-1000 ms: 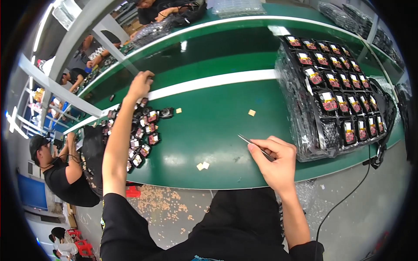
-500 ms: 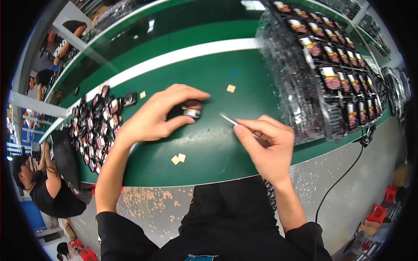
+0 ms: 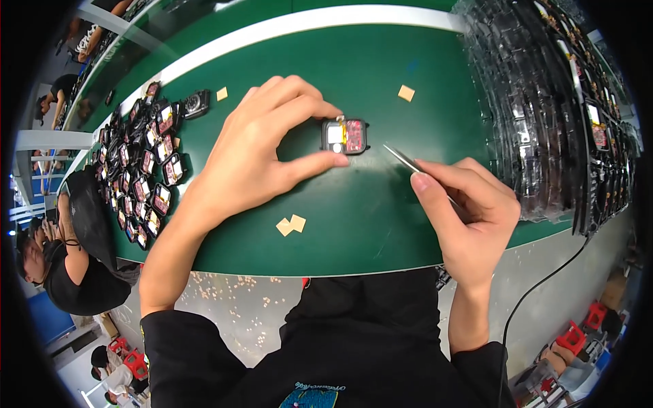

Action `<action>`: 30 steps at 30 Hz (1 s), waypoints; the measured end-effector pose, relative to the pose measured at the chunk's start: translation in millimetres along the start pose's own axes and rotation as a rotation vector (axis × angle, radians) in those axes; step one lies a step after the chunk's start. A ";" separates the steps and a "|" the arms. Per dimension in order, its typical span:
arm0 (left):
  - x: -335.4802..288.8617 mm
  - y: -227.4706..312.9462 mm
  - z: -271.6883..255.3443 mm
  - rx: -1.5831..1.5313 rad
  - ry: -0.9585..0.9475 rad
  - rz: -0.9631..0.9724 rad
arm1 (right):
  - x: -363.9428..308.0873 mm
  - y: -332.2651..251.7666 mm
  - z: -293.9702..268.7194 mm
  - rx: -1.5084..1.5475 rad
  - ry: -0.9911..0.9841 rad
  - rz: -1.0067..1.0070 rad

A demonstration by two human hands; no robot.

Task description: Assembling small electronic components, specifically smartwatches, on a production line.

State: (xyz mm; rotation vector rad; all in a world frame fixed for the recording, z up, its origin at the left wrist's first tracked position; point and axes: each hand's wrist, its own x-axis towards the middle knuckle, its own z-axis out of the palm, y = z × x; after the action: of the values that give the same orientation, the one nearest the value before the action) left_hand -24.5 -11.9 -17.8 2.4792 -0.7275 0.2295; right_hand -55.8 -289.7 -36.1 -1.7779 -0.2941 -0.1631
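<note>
Between its thumb and index finger, my left hand (image 3: 262,139) grips a small black smartwatch case (image 3: 356,136) by its two long sides, on or just above the green table. The case is open upward, with a white and silver part at its left and a red-patterned part at its right. Tweezers (image 3: 403,158) are pinched in my right hand (image 3: 476,221), their tips pointing at the case from the lower right, a short gap away. Pale yellow square pieces (image 3: 291,225) lie near the table's front edge, two touching each other.
A heap of similar watch cases (image 3: 139,180) covers the table's left side, with one case (image 3: 196,103) lying beside it. Stacked clear plastic trays (image 3: 524,122) stand at the right. A black cable (image 3: 544,289) hangs down there. A co-worker (image 3: 81,262) sits at the left.
The watch case has turned about a quarter clockwise in my left hand, its white part now facing left. The tweezers stay in my right hand. The whole view has shifted.
</note>
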 end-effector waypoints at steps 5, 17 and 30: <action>-1.6 -0.5 4.3 -0.204 -0.044 0.041 | 2.5 2.8 1.8 -0.006 -0.003 -0.015; 0.6 0.8 6.7 -0.260 -0.163 0.092 | 6.4 -1.4 1.9 -0.189 -0.183 -0.076; -1.3 2.0 6.2 -0.252 -0.148 0.032 | 3.9 2.9 3.9 -0.285 -0.115 -0.208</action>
State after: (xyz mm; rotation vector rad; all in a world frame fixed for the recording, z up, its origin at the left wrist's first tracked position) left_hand -26.6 -16.1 -22.5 2.2619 -0.8054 -0.0342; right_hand -51.4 -286.0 -38.6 -2.0404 -0.5620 -0.2623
